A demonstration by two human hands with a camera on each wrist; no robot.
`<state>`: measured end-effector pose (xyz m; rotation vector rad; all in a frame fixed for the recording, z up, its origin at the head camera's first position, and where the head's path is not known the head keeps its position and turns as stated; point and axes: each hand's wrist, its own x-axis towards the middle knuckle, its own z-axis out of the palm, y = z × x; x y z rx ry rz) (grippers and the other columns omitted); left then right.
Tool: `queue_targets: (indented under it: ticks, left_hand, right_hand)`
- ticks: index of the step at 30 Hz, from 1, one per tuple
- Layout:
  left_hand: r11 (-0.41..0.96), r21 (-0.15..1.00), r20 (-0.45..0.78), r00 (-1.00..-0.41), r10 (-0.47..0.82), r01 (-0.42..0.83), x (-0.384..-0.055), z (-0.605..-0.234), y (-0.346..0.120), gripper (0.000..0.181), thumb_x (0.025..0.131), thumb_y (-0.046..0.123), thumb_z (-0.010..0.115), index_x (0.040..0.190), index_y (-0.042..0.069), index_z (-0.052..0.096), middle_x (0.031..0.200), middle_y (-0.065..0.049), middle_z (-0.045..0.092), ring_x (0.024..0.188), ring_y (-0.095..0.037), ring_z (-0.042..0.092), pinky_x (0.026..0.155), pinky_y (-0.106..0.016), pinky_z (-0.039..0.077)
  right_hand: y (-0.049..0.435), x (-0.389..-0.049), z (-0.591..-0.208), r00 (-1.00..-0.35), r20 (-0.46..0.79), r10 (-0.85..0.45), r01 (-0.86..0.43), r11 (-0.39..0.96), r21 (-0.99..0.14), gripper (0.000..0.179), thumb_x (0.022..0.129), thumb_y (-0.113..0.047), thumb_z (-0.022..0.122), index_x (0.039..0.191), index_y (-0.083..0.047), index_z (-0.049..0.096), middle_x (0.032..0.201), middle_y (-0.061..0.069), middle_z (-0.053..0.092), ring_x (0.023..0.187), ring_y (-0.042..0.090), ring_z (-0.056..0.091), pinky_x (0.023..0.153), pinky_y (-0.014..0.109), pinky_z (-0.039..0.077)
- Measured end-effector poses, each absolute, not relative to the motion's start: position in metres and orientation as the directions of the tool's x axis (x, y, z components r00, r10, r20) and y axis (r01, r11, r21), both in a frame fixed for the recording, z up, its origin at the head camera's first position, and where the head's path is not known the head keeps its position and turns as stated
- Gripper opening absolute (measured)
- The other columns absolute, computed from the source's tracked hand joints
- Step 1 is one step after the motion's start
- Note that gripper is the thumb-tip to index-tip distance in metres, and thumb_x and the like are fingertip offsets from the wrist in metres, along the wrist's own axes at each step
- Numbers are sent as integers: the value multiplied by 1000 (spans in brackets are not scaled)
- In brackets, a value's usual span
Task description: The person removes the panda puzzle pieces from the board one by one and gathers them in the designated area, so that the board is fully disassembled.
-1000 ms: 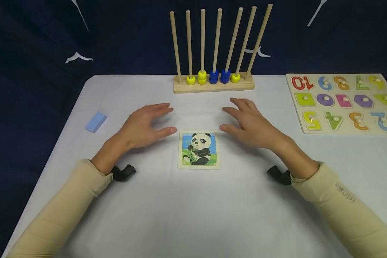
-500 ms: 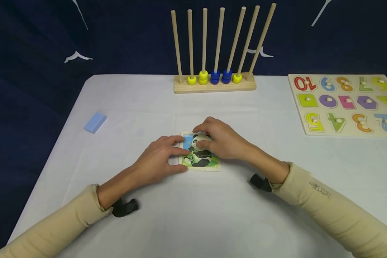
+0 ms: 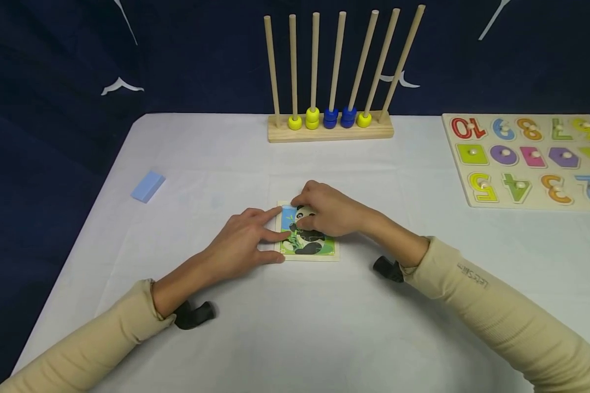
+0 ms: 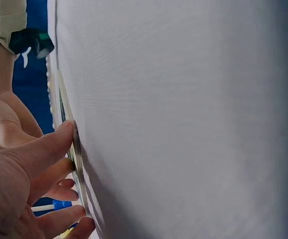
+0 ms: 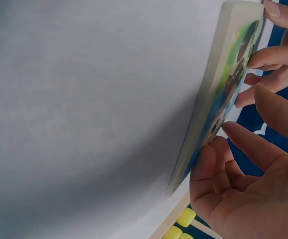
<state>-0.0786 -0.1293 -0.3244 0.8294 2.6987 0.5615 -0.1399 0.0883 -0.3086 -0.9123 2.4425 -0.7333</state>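
Observation:
A small square panda jigsaw puzzle in a pale wooden frame lies flat on the white table. My left hand rests at its left side with fingers spread. The thumb touches the near left corner, one finger reaches onto the picture and another lies at the far left corner. My right hand covers the puzzle's upper right part. In the right wrist view, fingertips of the right hand touch the picture face, some fingers bent, while the thumb stands off it. The left wrist view shows the puzzle frame edge-on, left thumb at its edge.
A wooden bead abacus with yellow and blue beads stands at the back. To the right lies a peg board of numbers and shapes. A light blue block sits on the left of the white-covered table.
Both hands came inward and down from beside the puzzle onto it. Over the last half second, the left hand stayed nearly still and the right fingers shifted slightly over the picture.

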Motion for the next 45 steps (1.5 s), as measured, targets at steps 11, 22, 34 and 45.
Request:
queue_targets:
  ticks: [11,22,34,45]
  left_hand:
    - [758,429,-121,-801,587,491,-80,-327,-129,44,84,38,79,124,23,71,154,-13,39,125,-30,44,95,-53,38]
    - [759,424,-118,-801,587,494,-81,-326,-130,44,84,38,79,124,23,70,155,-12,37,126,-30,43,96,-53,38]
    - [771,376,-160,-784,600,513,-82,-324,-128,45,86,40,76,127,25,68,156,-11,35,127,-30,44,94,-52,39]
    - [774,356,-160,-782,603,524,-80,-324,-129,46,86,40,76,129,25,67,155,-13,36,126,-32,45,93,-51,41]
  right_hand:
    - [83,-141,-310,-699,-230,-677,-449,666,-595,42,89,-11,72,127,6,63,114,15,58,104,25,51,93,39,42]
    - [76,-140,-313,-734,-244,-634,-432,713,-552,41,86,-11,76,123,0,62,113,12,54,103,26,47,92,38,41]
    - [76,-137,-313,-739,-228,-634,-441,711,-548,41,85,-9,77,122,1,61,112,12,54,103,27,47,92,39,41]
    - [72,-135,-310,-723,-240,-647,-462,712,-529,38,87,-6,73,122,1,61,113,13,53,104,26,47,93,38,41]
